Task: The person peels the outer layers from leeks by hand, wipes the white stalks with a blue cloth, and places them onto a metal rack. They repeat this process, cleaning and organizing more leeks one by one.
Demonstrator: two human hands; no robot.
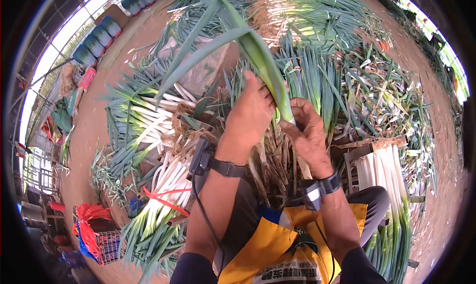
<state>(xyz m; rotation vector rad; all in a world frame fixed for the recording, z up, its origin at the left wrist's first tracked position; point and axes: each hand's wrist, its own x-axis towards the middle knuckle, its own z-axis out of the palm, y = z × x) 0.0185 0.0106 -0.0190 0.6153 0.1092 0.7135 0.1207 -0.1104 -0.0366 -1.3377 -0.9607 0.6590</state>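
My left hand [252, 113] is closed around the green upper stalk of a large green onion [263, 61], its leaves bent over and hanging to the left. Just below, my right hand [308, 130] pinches the same onion's stalk with thumb and fingers. A pale stem shows under that hand. Behind both hands stands a bundle of upright green onions [310, 76]. Brown, withered stalks [277, 160] lie beneath the hands, above my lap. The onion's root end is partly hidden by my right hand.
White-stemmed onions [148, 123] lie in piles at left, some beside a red strap [166, 200]. A trimmed bundle [382, 175] rests at right near stripped leaves [391, 100]. Red ties [92, 222] fill a crate at lower left. More onions [317, 16] lie at the back.
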